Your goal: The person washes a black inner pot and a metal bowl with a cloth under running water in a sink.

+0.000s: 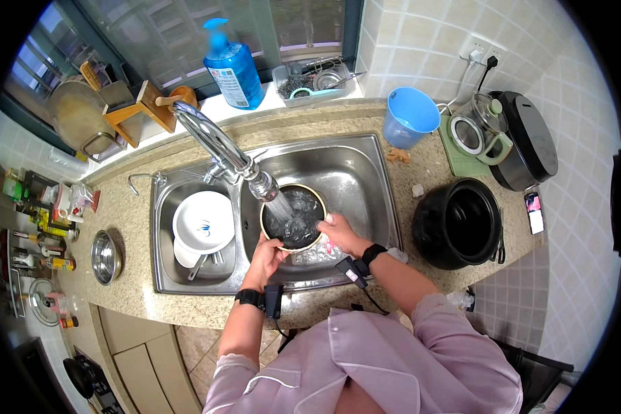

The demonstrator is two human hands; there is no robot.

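Observation:
Water runs from the chrome faucet (261, 185) into a round dark vessel (296, 235) with a pale rim, held over the large sink basin (359, 171). Water churns inside it. My left hand (267, 259) grips its near-left rim, thumb on top and fingers beneath. On the right side, my right hand (340, 234) pinches the rim. Whether the vessel's underside rests on the basin floor is hidden. Small reddish bits (331, 247) lie in the wet basin beside my right hand.
In the small basin sit a white bowl (202, 220) and a utensil handle (195, 270). A steel bowl (106, 257) stands left on the counter. To the right are a large black pot (453, 225), a blue bin (411, 116), a glass kettle (481, 129) and a phone (534, 212).

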